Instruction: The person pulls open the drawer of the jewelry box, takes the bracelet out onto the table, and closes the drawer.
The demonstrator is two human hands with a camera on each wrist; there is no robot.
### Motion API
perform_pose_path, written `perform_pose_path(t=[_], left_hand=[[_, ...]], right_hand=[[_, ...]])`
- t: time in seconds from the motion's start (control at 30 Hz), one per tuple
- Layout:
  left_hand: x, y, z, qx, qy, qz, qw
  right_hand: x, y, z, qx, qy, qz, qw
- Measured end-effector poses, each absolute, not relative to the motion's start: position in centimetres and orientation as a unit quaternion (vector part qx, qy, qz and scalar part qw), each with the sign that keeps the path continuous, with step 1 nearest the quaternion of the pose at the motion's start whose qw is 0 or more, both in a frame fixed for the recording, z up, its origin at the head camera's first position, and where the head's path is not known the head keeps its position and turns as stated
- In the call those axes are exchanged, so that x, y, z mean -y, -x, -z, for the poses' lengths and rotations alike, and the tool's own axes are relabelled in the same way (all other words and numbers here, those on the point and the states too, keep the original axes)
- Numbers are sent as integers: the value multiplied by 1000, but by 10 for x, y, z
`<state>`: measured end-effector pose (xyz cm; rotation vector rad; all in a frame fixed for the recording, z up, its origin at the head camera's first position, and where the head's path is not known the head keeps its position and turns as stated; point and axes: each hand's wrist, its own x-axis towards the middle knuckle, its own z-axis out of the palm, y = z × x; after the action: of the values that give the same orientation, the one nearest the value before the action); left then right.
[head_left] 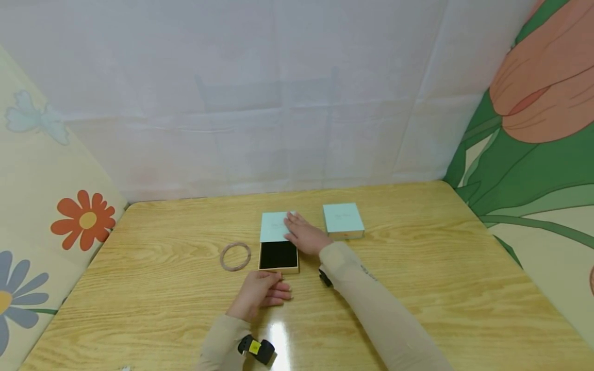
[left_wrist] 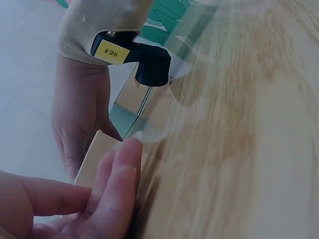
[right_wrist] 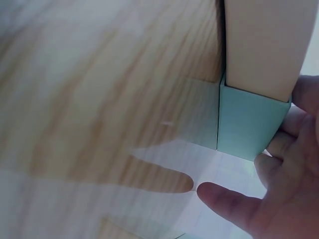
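Note:
A small slide-out box lies near the middle of the table, its light blue sleeve (head_left: pixel 272 226) at the far end. Toward me, the cream inner tray (head_left: pixel 278 270) extends out of the sleeve and shows a black lining. My left hand (head_left: pixel 262 292) is at the tray's near edge, thumb and forefinger together against it, the other fingers stretched out below. From the right side, my right hand (head_left: pixel 306 237) rests on the sleeve, fingers across its right edge. In the right wrist view, one finger (right_wrist: pixel 224 201) points out beside the sleeve toward the tabletop.
A pinkish ring-shaped bangle (head_left: pixel 235 269) lies flat left of the box. Behind my right hand stands a second light blue box (head_left: pixel 344 219), its lid on. A white cloth (head_left: pixel 278 103) hangs behind the wood-grain table (head_left: pixel 153 293), with flower-printed panels at both sides.

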<state>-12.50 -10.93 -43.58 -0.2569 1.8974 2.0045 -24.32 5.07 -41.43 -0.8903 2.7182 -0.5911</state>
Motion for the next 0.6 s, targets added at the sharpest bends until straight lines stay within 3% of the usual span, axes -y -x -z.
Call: perform_pose_path(t=[0.6], left_hand=[[106,127,437,-670,91,-716,175]], right_hand=[[-51,244,417,-927,296,202,110]])
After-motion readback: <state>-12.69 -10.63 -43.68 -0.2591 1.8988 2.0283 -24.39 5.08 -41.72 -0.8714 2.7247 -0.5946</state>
